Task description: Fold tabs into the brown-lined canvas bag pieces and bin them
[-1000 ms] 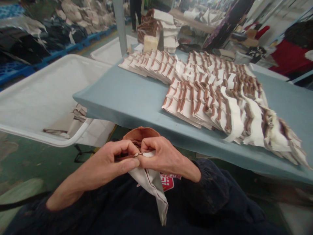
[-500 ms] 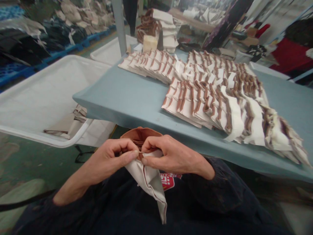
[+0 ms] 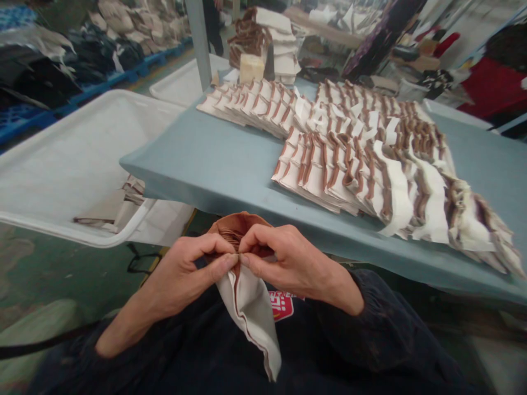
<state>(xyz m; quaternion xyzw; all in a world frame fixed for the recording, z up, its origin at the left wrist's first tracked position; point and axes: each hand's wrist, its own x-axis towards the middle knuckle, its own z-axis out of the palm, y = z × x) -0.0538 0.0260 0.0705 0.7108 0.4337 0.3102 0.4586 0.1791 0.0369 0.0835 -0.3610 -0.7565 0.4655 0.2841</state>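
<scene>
Between my two hands hangs a white fabric piece (image 3: 249,304) with a brown edge strip and a gathered brown part (image 3: 236,225) at its top. Thumb and forefinger of my left hand (image 3: 193,263) pinch its upper edge. My right hand (image 3: 284,263) pinches the same edge, its fingertips touching those of the left. The white part dangles in front of my dark top, its lower end tapering toward my lap. What exactly lies between the fingertips is too small to make out.
A blue-covered table (image 3: 206,159) stands ahead, bearing rows of stacked white-and-brown fabric pieces (image 3: 317,170). White paper strips (image 3: 395,186) lie across some. At left is a white bin (image 3: 82,142) with some folded pieces inside. A grey post (image 3: 200,44) rises behind the table.
My fingertips have come closer together on the edge. The white fabric has turned a little and hangs straighter, with more of its surface showing.
</scene>
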